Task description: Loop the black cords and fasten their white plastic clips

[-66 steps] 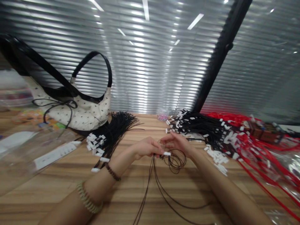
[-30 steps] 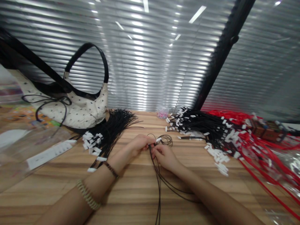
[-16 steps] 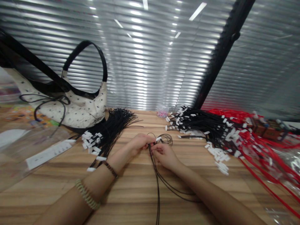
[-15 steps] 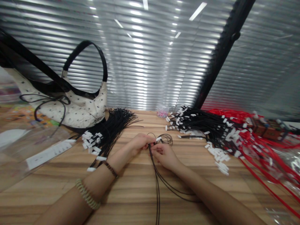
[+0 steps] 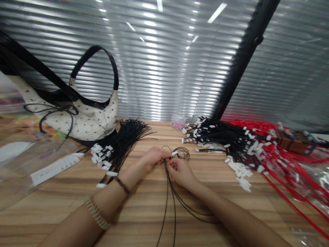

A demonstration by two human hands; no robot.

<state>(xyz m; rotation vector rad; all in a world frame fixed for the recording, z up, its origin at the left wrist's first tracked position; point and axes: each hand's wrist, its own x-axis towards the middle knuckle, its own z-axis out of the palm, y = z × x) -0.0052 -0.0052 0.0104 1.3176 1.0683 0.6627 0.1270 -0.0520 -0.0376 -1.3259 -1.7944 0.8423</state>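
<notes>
Near the middle of the wooden table, my left hand (image 5: pixel 156 156) and my right hand (image 5: pixel 180 169) meet at the fingertips. Both are closed on thin black cords (image 5: pixel 174 195), whose strands hang down toward the near edge and curve under my right forearm. A white tag (image 5: pixel 174 154) sits just beyond the fingertips, beside a small coil of black cord (image 5: pixel 184 153) lying on the table. The exact spot where the cords are pinched is partly hidden by my fingers.
A spotted bag (image 5: pixel 89 123) stands at the back left, near black cords with white tags (image 5: pixel 101 156) and plastic packaging (image 5: pixel 15 171). More tagged black cords (image 5: pixel 218 132), white tags (image 5: pixel 239 169), red cords (image 5: pixel 290 171) and a small tub (image 5: pixel 178 122) lie beyond and right.
The hanging strands have spread apart, one swinging left toward the near edge. My right fingers have shifted slightly at the cords; my left hand has barely moved.
</notes>
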